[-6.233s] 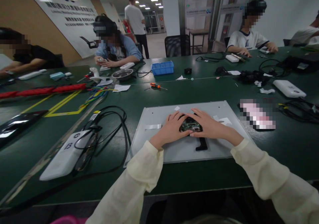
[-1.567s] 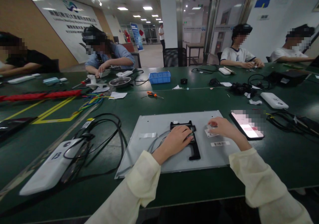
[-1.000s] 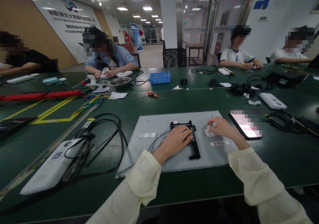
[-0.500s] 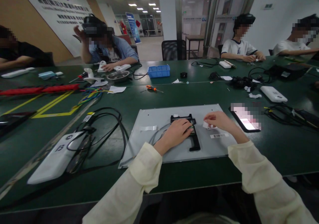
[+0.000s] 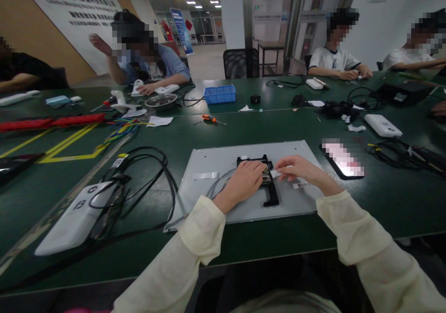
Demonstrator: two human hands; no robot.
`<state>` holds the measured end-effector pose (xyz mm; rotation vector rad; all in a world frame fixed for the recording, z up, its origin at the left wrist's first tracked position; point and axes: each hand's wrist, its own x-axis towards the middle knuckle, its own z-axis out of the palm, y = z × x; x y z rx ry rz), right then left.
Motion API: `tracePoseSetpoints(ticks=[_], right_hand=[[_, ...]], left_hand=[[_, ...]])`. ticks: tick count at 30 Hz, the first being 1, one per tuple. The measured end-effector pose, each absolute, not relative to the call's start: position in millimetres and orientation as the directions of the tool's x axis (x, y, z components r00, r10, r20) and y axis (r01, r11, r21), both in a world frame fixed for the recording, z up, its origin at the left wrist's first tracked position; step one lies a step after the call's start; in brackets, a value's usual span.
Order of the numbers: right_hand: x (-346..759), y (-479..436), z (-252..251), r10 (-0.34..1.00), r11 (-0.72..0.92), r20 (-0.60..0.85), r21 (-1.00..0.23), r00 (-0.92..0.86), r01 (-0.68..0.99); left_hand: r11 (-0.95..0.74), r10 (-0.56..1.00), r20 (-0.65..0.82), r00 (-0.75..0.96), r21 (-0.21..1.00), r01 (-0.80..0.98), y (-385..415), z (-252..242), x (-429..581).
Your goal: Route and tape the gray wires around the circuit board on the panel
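A grey metal panel lies flat on the green table in front of me. On it sits a black plastic bracket with a small circuit board in it. My left hand rests palm down on the board, fingers curled over it. My right hand pinches a small white sticker and holds it just right of the board. A barcode label is stuck on the panel under that hand. Grey wires run left from the board.
A phone lies right of the panel. Black cables and a white device lie to the left. An orange screwdriver, a blue bin and a metal bowl sit farther back. Other people work across the table.
My right hand has lifted the white sticker off the panel and carried it left toward the circuit board. My left hand has stayed on the board. The view has tilted down a little.
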<state>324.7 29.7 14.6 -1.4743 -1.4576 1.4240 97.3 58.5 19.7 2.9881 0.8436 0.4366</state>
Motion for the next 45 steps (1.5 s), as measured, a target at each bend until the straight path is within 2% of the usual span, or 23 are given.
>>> tracePoseSetpoints(ticks=[4, 10, 16, 20, 24, 27, 30, 33, 36, 42, 45], right_hand=[[323, 32, 6, 0.951, -0.193, -0.257, -0.929, -0.174, 0.316], [325, 35, 1, 0.952, -0.067, -0.182, -0.909, -0.246, 0.412], [323, 33, -1, 0.956, -0.019, -0.143, -0.902, -0.258, 0.431], [320, 30, 3, 0.973, 0.108, -0.031, -0.818, -0.231, 0.564], [319, 29, 4, 0.952, 0.241, 0.046, -0.719, -0.301, 0.652], [321, 30, 2, 0.941, 0.272, 0.043, -0.685, -0.335, 0.676], [323, 32, 3, 0.953, 0.279, 0.102, -0.657, -0.284, 0.701], [319, 33, 6, 0.949, 0.314, 0.239, -0.671, -0.204, 0.671], [312, 31, 6, 0.906, 0.416, 0.357, -0.658, -0.227, 0.627], [306, 29, 0, 0.877, 0.468, 0.403, -0.596, -0.262, 0.652], [306, 28, -1, 0.873, 0.471, 0.413, -0.574, -0.261, 0.670]], left_hand=[[-0.878, 0.475, 0.275, 0.836, 0.084, 0.471, 58, 22, 96], [-0.936, 0.350, 0.234, 0.907, 0.041, 0.351, 52, 27, 97], [-0.944, 0.331, 0.222, 0.917, 0.066, 0.324, 52, 25, 98], [-0.945, 0.326, 0.228, 0.917, 0.095, 0.313, 53, 24, 98], [-0.945, 0.327, 0.233, 0.916, 0.096, 0.313, 53, 23, 98], [-0.946, 0.323, 0.234, 0.917, 0.087, 0.311, 53, 23, 98], [-0.947, 0.322, 0.243, 0.915, 0.092, 0.309, 52, 24, 99], [-0.943, 0.334, 0.246, 0.910, 0.092, 0.321, 50, 24, 99], [-0.935, 0.354, 0.258, 0.899, 0.088, 0.343, 48, 23, 100], [-0.896, 0.442, 0.335, 0.832, 0.120, 0.427, 52, 36, 95], [-0.802, 0.589, 0.402, 0.701, 0.185, 0.567, 57, 48, 79]])
